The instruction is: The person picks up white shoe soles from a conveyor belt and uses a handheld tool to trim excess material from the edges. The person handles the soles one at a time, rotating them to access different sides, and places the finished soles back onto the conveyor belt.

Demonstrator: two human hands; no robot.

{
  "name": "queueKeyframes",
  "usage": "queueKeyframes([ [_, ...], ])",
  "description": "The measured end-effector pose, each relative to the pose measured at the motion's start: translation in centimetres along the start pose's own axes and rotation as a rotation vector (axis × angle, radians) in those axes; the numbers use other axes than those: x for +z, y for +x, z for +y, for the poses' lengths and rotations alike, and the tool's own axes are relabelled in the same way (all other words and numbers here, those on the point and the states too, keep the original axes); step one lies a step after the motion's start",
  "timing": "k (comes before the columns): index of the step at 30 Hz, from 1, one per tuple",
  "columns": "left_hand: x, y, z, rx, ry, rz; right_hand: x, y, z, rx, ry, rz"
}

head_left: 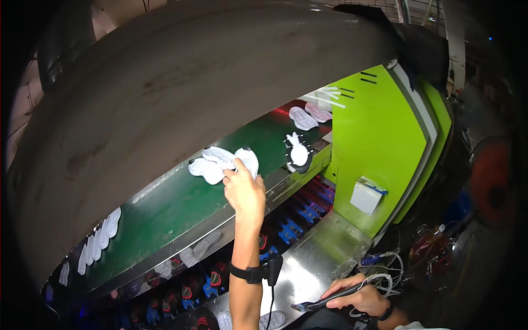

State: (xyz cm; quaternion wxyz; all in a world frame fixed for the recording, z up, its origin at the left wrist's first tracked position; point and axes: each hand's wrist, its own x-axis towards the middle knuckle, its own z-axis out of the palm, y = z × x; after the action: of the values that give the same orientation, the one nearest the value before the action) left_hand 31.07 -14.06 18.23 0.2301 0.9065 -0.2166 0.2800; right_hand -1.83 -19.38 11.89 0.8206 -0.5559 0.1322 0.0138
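Note:
My left hand [245, 190] reaches over the green conveyor belt, its fingers closed at the near edge of a white shoe sole [247, 160]. Right beside it on the belt lie two more white soles, one farther back [219, 157] and one nearer [207, 171]. A black band with a small box and a cable is strapped round my left wrist. At the lower right, my right hand [360, 297] grips a slim black-handled brush [330, 300], whose dark tip points left over the shiny metal ledge. Pale tubing runs near the brush's rear end.
A dark hood [181, 82] overhangs the belt [165, 212]. A lime-green machine housing [379, 148] stands at right. Several soles [99, 242] rest at the belt's left; a white and a pink sole lie far right. Below run blue clamps [290, 231] and dark shoes with red laces.

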Motion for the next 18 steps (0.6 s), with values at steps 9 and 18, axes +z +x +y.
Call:
queueKeyframes([
  [9,1.9,1.1,7.3,-0.036,-0.103,0.033,-2.5,-0.4,1.5,0.086,-0.072,0.108],
  [18,9.3,0.3,11.8,0.287,-0.307,0.022,-3.4,-1.7,1.7,0.004,-0.09,0.284],
])
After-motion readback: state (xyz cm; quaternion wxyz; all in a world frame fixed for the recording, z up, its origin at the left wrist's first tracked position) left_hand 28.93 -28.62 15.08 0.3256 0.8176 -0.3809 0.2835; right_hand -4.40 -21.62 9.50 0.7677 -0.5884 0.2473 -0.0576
